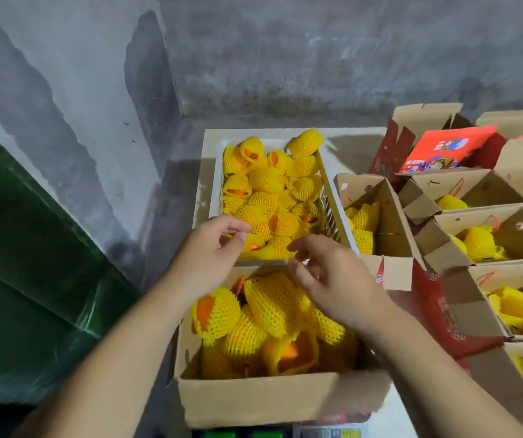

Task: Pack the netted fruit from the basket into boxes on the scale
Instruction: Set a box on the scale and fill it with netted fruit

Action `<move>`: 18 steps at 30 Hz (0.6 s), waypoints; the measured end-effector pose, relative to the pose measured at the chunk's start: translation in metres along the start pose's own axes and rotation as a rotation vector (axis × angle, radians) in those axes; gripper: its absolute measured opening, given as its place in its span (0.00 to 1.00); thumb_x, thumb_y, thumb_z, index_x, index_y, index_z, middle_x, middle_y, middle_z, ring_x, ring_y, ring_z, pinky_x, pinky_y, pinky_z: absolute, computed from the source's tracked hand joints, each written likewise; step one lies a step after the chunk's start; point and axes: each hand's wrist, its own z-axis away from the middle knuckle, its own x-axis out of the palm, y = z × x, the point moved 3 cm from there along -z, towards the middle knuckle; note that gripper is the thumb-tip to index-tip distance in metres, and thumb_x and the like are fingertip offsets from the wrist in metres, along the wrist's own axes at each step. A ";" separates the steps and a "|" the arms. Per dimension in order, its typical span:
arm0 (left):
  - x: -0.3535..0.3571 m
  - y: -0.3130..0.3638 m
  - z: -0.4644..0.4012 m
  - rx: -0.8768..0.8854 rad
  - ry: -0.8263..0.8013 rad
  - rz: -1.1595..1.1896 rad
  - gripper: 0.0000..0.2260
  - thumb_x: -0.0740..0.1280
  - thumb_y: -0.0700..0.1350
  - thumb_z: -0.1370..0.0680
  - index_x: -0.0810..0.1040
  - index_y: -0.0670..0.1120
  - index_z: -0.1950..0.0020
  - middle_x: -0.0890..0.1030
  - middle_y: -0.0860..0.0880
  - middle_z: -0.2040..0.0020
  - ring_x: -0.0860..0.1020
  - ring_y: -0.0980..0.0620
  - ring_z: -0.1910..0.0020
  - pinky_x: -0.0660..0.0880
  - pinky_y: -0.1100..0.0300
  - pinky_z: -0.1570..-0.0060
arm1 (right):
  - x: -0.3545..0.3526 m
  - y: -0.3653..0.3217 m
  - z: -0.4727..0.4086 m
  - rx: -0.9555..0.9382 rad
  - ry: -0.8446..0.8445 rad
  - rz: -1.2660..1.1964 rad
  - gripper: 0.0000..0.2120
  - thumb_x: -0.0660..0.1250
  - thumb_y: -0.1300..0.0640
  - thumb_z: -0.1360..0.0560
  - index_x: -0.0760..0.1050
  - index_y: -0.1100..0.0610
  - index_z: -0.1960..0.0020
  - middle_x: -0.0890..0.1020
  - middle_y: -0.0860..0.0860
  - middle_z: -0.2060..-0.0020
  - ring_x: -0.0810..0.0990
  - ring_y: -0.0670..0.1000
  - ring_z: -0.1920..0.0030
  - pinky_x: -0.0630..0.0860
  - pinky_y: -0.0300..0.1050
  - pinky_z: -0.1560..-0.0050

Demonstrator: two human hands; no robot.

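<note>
Two hands in the head view, both empty as far as we can see. Left hand [213,248] hovers over the near-left corner of the basket [216,181], fingers loosely curled, thumb and forefinger tips close together; grip pinches nothing we can make out. Right hand [333,276] hovers at the seam between basket and box, fingers spread and relaxed, grip holding nothing.

Netted fruit [269,181] fills the white basket just ahead of both grips: yellow foam sleeves, orange skin showing at a few open ends. Basket sits on the tabletop [358,147].

Below both grips sits the open cardboard box [254,396], partly filled with more netted fruit. One piece [216,311] lies under the left wrist, orange showing through a gap in its net. Another [269,298] lies tilted just beside the right grip, on its left.

Scale [285,434] shows as a strip under the box's near edge, green and grey panels; readout too blurred to read.

Right of the right grip: several more open boxes [389,210] holding netted fruit, flaps up, red printed sides. A red printed flap [449,147] sits farther back. Grey concrete wall [317,52] behind, green sheet [32,263] left of the left grip.
</note>
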 end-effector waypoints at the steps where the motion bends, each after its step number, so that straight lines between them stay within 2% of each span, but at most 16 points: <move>1: 0.005 -0.007 -0.022 0.004 -0.037 -0.081 0.08 0.65 0.46 0.15 0.83 0.55 0.40 0.82 0.60 0.44 0.79 0.66 0.47 0.74 0.74 0.55 | -0.002 0.020 -0.027 0.013 -0.011 0.024 0.11 0.66 0.52 0.19 0.78 0.50 0.38 0.83 0.49 0.48 0.81 0.51 0.48 0.79 0.51 0.49; 2: 0.009 -0.017 -0.044 0.014 -0.079 -0.192 0.09 0.65 0.46 0.15 0.82 0.54 0.38 0.81 0.57 0.41 0.79 0.63 0.45 0.75 0.70 0.51 | -0.001 0.040 -0.054 0.030 -0.033 0.056 0.12 0.66 0.54 0.19 0.78 0.53 0.37 0.83 0.51 0.46 0.81 0.54 0.46 0.79 0.52 0.48; 4: 0.020 -0.039 -0.086 0.069 -0.206 -0.513 0.12 0.64 0.45 0.15 0.80 0.52 0.33 0.78 0.52 0.34 0.76 0.53 0.35 0.74 0.59 0.39 | 0.010 0.078 -0.104 0.081 -0.137 0.183 0.15 0.65 0.56 0.19 0.76 0.54 0.32 0.82 0.55 0.40 0.80 0.59 0.40 0.78 0.54 0.44; 6: 0.030 -0.065 -0.121 0.123 -0.397 -0.894 0.18 0.63 0.46 0.15 0.74 0.54 0.25 0.72 0.50 0.26 0.68 0.48 0.26 0.66 0.52 0.27 | 0.034 0.113 -0.143 0.101 -0.304 0.326 0.19 0.64 0.57 0.19 0.72 0.55 0.29 0.76 0.58 0.33 0.75 0.63 0.34 0.75 0.54 0.39; 8: 0.036 -0.089 -0.149 0.139 -0.560 -1.201 0.24 0.66 0.49 0.18 0.68 0.55 0.20 0.65 0.50 0.20 0.59 0.46 0.21 0.57 0.49 0.21 | 0.061 0.143 -0.172 0.073 -0.471 0.414 0.27 0.64 0.58 0.21 0.63 0.57 0.23 0.67 0.60 0.24 0.68 0.64 0.27 0.70 0.55 0.31; 10: 0.039 -0.106 -0.170 0.105 -0.617 -1.343 0.31 0.69 0.54 0.21 0.65 0.55 0.18 0.61 0.50 0.17 0.55 0.44 0.19 0.51 0.48 0.20 | 0.084 0.166 -0.193 0.027 -0.559 0.457 0.37 0.65 0.57 0.20 0.50 0.56 0.17 0.56 0.56 0.17 0.59 0.63 0.21 0.62 0.57 0.25; 13: 0.048 -0.121 -0.188 0.139 -0.654 -1.498 0.40 0.66 0.64 0.22 0.54 0.54 0.15 0.71 0.51 0.23 0.64 0.44 0.23 0.56 0.47 0.24 | 0.112 0.194 -0.206 0.026 -0.517 0.525 0.42 0.65 0.54 0.20 0.41 0.52 0.15 0.57 0.57 0.20 0.59 0.64 0.24 0.59 0.59 0.25; 15: 0.055 -0.127 -0.191 0.201 -0.662 -1.622 0.40 0.61 0.68 0.21 0.52 0.53 0.15 0.76 0.50 0.27 0.72 0.44 0.29 0.61 0.46 0.30 | 0.130 0.204 -0.208 0.068 -0.513 0.578 0.39 0.64 0.55 0.21 0.46 0.51 0.17 0.56 0.60 0.25 0.59 0.66 0.28 0.58 0.62 0.26; 18: 0.061 -0.128 -0.193 0.181 -0.690 -1.695 0.32 0.64 0.67 0.22 0.66 0.52 0.22 0.74 0.47 0.29 0.72 0.43 0.31 0.63 0.46 0.34 | 0.138 0.207 -0.218 0.056 -0.404 0.567 0.28 0.62 0.59 0.21 0.57 0.52 0.24 0.58 0.59 0.25 0.59 0.64 0.28 0.60 0.62 0.28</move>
